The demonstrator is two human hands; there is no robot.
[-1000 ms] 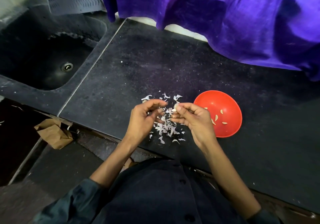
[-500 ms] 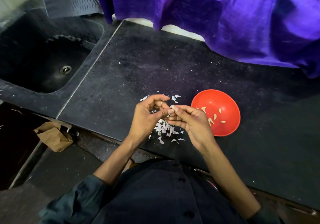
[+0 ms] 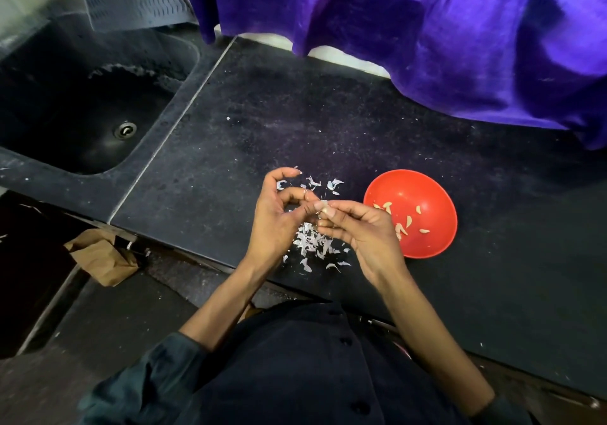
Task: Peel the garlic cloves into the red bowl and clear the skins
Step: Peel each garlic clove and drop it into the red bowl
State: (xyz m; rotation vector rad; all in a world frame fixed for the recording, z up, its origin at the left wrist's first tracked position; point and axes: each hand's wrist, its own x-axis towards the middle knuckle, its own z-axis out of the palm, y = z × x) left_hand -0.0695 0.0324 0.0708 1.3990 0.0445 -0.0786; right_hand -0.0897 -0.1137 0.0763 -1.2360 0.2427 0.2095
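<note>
My left hand (image 3: pixel 277 217) and my right hand (image 3: pixel 361 231) meet fingertip to fingertip over the dark counter. Both pinch one small pale garlic clove (image 3: pixel 323 206) between them; most of it is hidden by the fingers. Under and behind the hands lies a scatter of white garlic skins (image 3: pixel 310 244). The red bowl (image 3: pixel 427 244) sits on the counter just right of my right hand and holds several peeled cloves (image 3: pixel 407 221).
A black sink (image 3: pixel 82 106) with a drain is set into the counter (image 3: pixel 262 129) at the left. Purple cloth (image 3: pixel 427 30) hangs over the counter's back edge. A crumpled brown paper bag (image 3: pixel 101 257) lies on the floor below the counter's front left.
The hands have stayed together on the clove over the skins, working it with small finger shifts. The left hand's index finger is now lifted and curled above the clove.
</note>
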